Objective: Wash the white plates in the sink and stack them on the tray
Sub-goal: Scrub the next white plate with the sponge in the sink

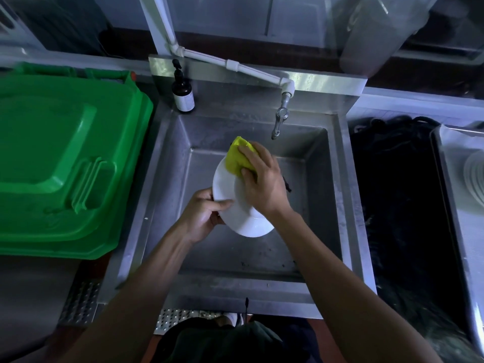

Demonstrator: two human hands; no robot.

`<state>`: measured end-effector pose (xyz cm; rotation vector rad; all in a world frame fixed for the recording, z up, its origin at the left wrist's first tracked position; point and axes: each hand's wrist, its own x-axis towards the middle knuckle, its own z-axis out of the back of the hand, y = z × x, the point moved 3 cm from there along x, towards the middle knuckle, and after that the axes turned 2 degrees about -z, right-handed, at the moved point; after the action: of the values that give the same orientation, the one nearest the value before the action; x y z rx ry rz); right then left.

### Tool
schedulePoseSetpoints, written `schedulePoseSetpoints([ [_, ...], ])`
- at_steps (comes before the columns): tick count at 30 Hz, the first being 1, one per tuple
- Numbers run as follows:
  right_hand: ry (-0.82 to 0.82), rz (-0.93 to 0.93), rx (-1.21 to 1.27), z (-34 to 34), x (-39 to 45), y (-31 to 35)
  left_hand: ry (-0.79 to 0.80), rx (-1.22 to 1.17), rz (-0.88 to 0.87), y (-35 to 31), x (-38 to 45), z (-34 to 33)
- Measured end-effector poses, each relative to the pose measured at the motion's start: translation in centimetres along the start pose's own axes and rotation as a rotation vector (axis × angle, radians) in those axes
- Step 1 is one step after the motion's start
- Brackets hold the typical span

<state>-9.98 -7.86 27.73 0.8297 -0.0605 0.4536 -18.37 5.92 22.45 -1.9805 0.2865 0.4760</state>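
Note:
A white plate is held tilted over the steel sink. My left hand grips the plate's near left rim, thumb on its face. My right hand presses a yellow sponge against the plate's far edge, fingers curled over the sponge. At the far right edge a metal tray holds a stack of white plates, only partly in view.
A tap on a white pipe hangs over the sink's back wall; no water stream is visible. A dark soap pump bottle stands at the back left corner. A green bin lid lies to the left. A dark gap separates sink and tray.

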Motion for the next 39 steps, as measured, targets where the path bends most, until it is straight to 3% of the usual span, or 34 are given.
schedulePoseSetpoints([
  [10,0.027,0.195,0.037,-1.9,-2.1,1.7,-0.04,0.037,-0.062,-0.7,0.6,-0.1],
  [15,0.062,0.192,0.008,-1.5,-0.5,1.3,-0.04,0.072,-0.051,-0.8,0.3,0.0],
  [25,-0.089,-0.157,0.186,-0.3,2.0,-3.1,-0.078,-0.093,-0.087,-1.2,-0.4,0.0],
  [39,-0.096,-0.302,0.246,-2.2,-3.5,-2.5,-0.214,-0.209,-0.08,0.1,0.9,-1.0],
])
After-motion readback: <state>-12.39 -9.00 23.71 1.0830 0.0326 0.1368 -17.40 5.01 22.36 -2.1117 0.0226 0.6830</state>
